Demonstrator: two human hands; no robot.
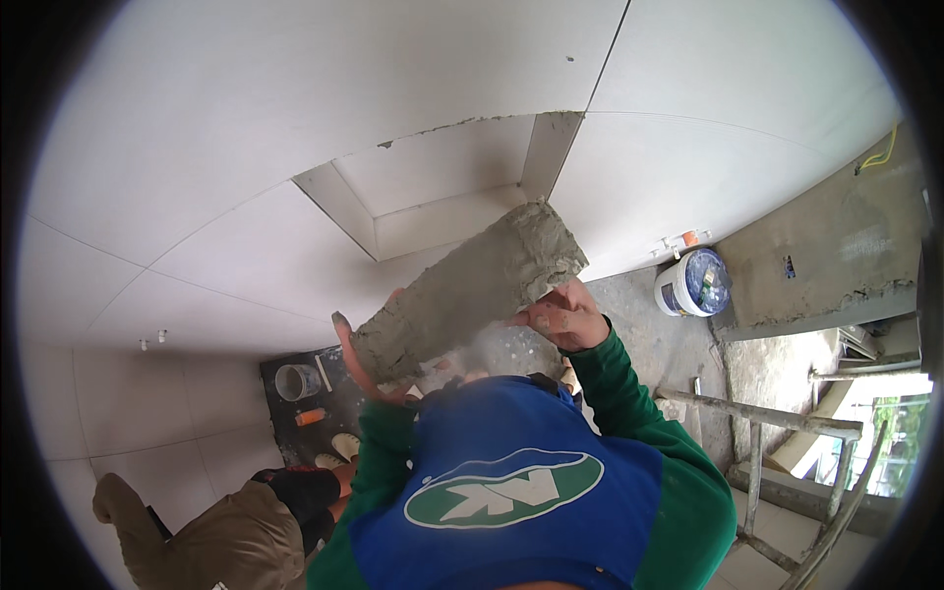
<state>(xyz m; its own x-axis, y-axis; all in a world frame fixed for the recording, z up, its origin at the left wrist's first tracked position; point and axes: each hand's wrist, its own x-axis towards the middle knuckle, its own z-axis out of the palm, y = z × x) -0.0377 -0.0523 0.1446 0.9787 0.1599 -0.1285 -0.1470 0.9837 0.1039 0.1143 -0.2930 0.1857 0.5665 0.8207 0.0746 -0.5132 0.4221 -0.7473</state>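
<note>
Grey mortar (536, 246) covers the visible face of an oblong slab (462, 290), held before the person's chest and, in view, just under the recess (447, 218) in the white wall (246, 118). Its long axis slants from lower left to upper right, the right end pointing past the recess's lower right corner. The 2 hands grasp it: left hand (361, 372) around the left end, right hand (568, 317) on the near edge toward the right end.

A blue top (501, 418) has green sleeves (618, 383) and an oval emblem (504, 490).
</note>
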